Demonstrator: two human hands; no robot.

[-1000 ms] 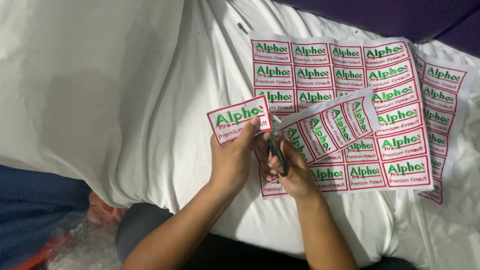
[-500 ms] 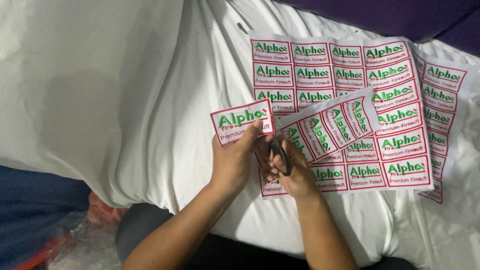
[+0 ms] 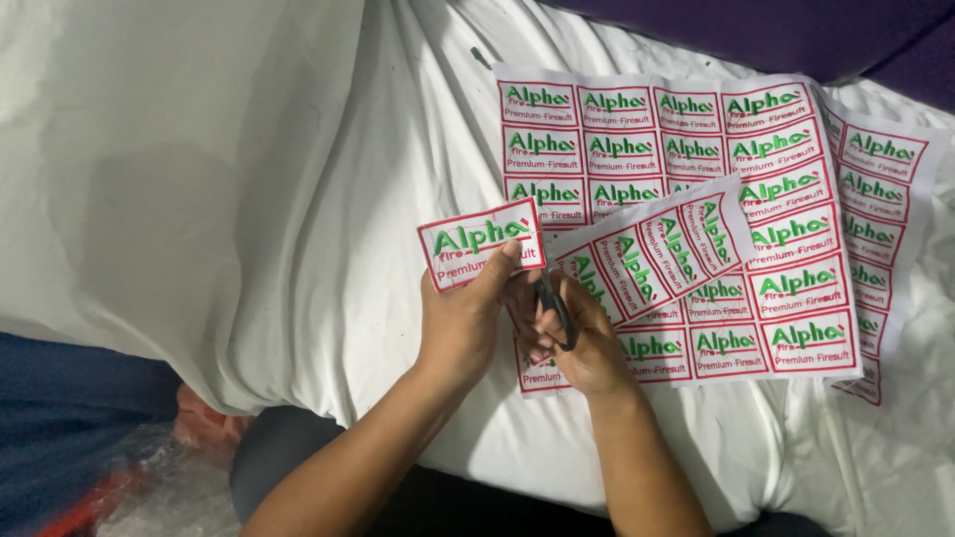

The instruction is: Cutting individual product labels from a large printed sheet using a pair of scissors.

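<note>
A rumpled white cloth (image 3: pixel 249 199) covers the whole working surface, creased into soft folds and draping over the near edge, so what lies under it cannot be told. Along the top right a dark purple fabric (image 3: pixel 796 30) borders the cloth, and at the lower left there is a patch of dark blue material (image 3: pixel 60 418) with crinkled clear plastic wrap (image 3: pixel 159 487) and something red-orange beside it. The left hand (image 3: pixel 468 318) pinches a single white rectangular label with a red border and green lettering (image 3: pixel 480 242) between thumb and fingers, holding it tilted just above the cloth. The right hand (image 3: pixel 582 343) is closed around the dark handles of a pair of scissors (image 3: pixel 553 303), fingers through the loops; the blades are mostly hidden by the hands. A cut strip of the same red-bordered labels (image 3: pixel 657 249) slants up to the right from the hands. It lies over a large white printed sheet of uncut labels in rows (image 3: pixel 786 199) spread flat on the cloth, with another such sheet (image 3: pixel 885 199) partly tucked beneath its right edge.
</note>
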